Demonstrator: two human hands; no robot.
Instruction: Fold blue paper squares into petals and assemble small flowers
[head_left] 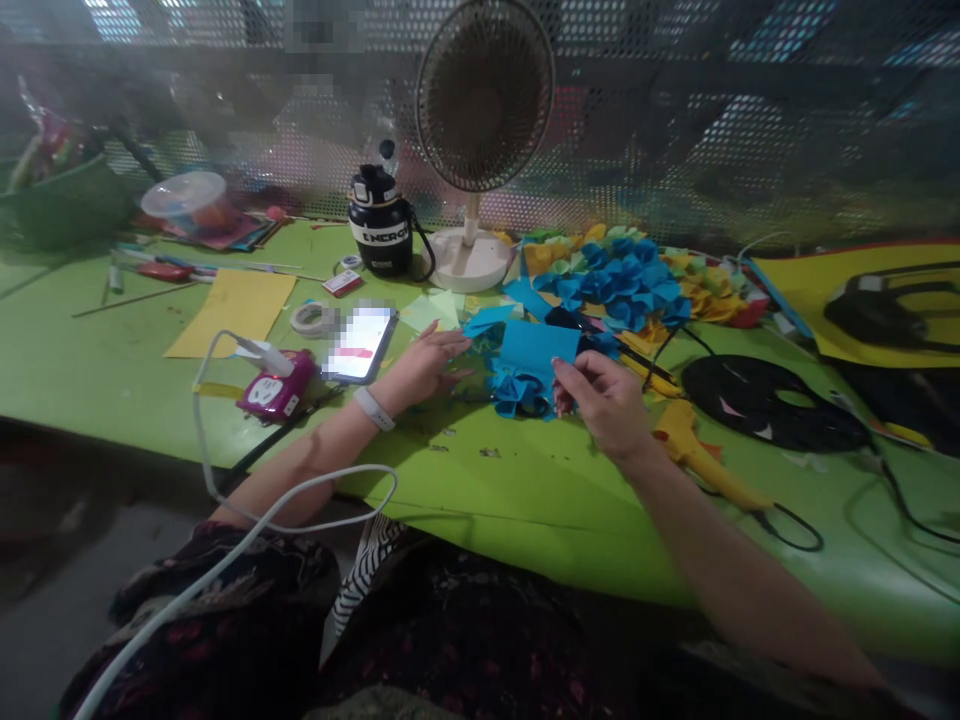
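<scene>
Between the thumb and fingers of my right hand [600,400] is the right edge of a flat blue paper piece [536,345]. Curled blue paper pieces [521,393] lie just below and behind it. My left hand [426,368], with a pale band [373,408] on the wrist, has its fingers stretched out toward the blue scraps [487,318] and holds nothing I can see. Farther back rises a heap of folded blue paper [626,275]. A yellow glue gun [705,460] lies to the right of my right hand.
A lit phone [361,342], a tape roll [313,319] and a purple power adapter [279,385] lie left. Behind stand a black bottle [380,220] and a fan [486,95]. At right is a flat black disc [772,402]. A white cable [247,550] loops across my left arm.
</scene>
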